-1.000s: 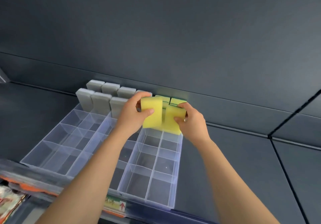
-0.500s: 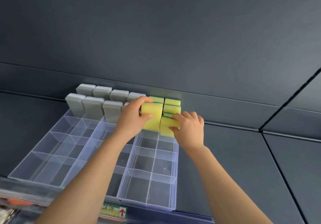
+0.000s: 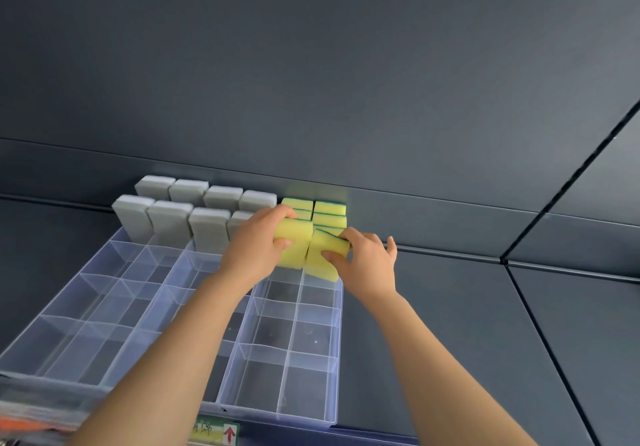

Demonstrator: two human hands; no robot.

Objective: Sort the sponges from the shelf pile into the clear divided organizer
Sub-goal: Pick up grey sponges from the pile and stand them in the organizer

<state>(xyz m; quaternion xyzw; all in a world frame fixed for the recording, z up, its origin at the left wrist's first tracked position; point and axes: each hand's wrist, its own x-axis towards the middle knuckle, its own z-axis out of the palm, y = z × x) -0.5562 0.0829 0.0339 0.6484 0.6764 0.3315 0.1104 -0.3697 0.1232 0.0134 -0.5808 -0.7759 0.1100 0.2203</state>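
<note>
A clear divided organizer (image 3: 311,310) lies on the dark shelf. Several grey sponges (image 3: 169,220) stand upright in its far left cells, and yellow sponges with green backs (image 3: 329,215) stand in the far right cells. My left hand (image 3: 256,248) grips a yellow sponge (image 3: 294,246) standing upright in a cell. My right hand (image 3: 367,262) pinches a second yellow sponge (image 3: 323,255) beside it, in the rightmost column. Both held sponges sit just in front of the yellow ones at the back.
The dark shelf back wall (image 3: 311,99) rises right behind the organizer. Bare dark shelf (image 3: 467,324) extends to the right. The nearer organizer cells hold nothing. A label with a red arrow (image 3: 221,431) sits on the shelf's front edge.
Both hands have lowered their yellow sponges into the cells in front of the back yellow row. The right sponge has gone deeper into its cell.
</note>
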